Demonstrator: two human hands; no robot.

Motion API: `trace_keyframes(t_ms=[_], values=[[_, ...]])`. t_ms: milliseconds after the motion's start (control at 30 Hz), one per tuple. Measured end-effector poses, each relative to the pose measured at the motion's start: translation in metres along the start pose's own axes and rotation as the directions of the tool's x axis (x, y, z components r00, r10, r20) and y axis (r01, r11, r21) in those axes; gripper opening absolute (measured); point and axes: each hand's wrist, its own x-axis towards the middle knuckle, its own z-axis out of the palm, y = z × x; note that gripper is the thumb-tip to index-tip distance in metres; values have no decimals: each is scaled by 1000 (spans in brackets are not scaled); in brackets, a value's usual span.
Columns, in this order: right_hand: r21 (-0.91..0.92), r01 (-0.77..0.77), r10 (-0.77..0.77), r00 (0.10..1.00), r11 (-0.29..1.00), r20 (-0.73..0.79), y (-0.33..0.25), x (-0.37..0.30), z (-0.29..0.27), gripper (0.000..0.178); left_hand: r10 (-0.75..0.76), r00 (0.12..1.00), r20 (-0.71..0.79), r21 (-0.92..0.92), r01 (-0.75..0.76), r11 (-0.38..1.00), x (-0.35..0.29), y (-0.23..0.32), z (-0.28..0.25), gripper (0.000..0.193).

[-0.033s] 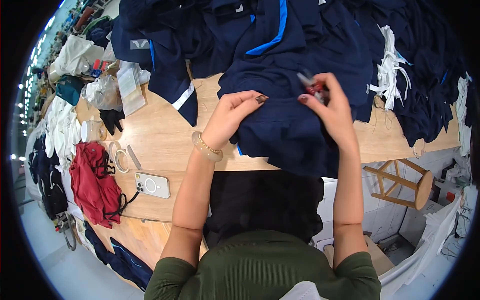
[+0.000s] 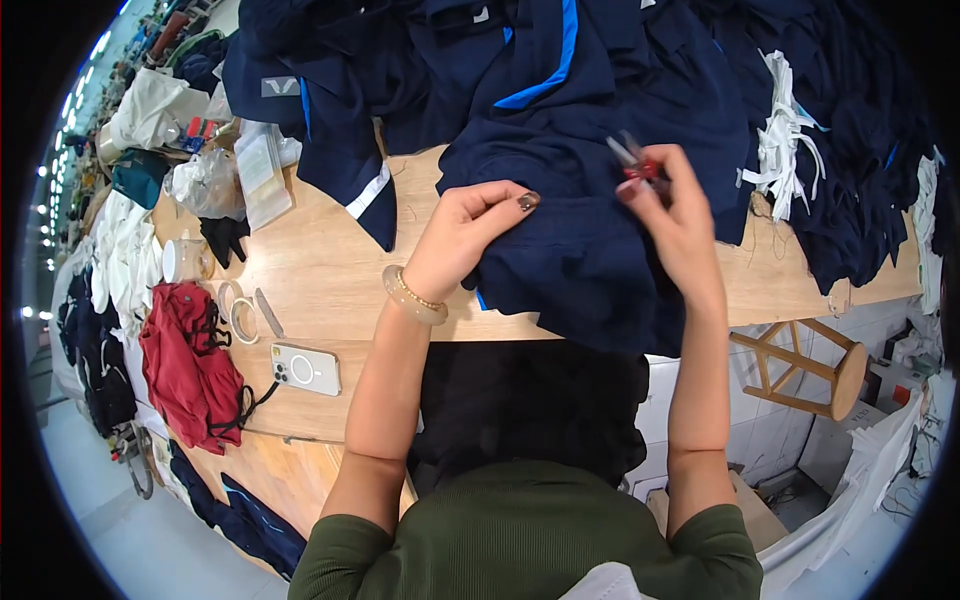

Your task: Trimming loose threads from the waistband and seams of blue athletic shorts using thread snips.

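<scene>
A navy blue garment (image 2: 570, 262) lies over the near edge of the wooden table, its lower part hanging toward me. My left hand (image 2: 475, 225) pinches its folded seam between thumb and fingers; a bracelet circles that wrist. In my right hand (image 2: 680, 205) is a pair of small thread snips (image 2: 640, 165) with red handles. Their metal blades point up and left, above the cloth and apart from my left hand. Slight blur on the snips hides whether the blades are closed.
More navy garments (image 2: 400, 60) with bright blue trim are heaped across the far side. White fabric strips (image 2: 780, 140) lie on the right. Left on the table are a phone (image 2: 306, 369), tape rolls (image 2: 243, 322), a red cloth bag (image 2: 190, 365) and plastic bags (image 2: 207, 185). A wooden stool (image 2: 845, 380) lies at lower right.
My right hand with the snips has shifted a little to the right, away from my left hand. The left hand keeps its pinch on the garment almost unmoved.
</scene>
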Motion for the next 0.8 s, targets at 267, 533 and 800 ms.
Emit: trace_keyframes(t_ms=[267,533,800], values=[[-273,143,-140,990,951,29,-51,-26,2,18,73,997,3,-26,-73,997,-11,12,8,14],[-351,193,-198,980,916,23,-51,-25,3,20,139,990,-28,-56,-140,989,-13,13,14,15],[-365,201,-200,979,909,40,-56,-22,2,20,109,994,10,-3,-109,994,-13,14,11,15]])
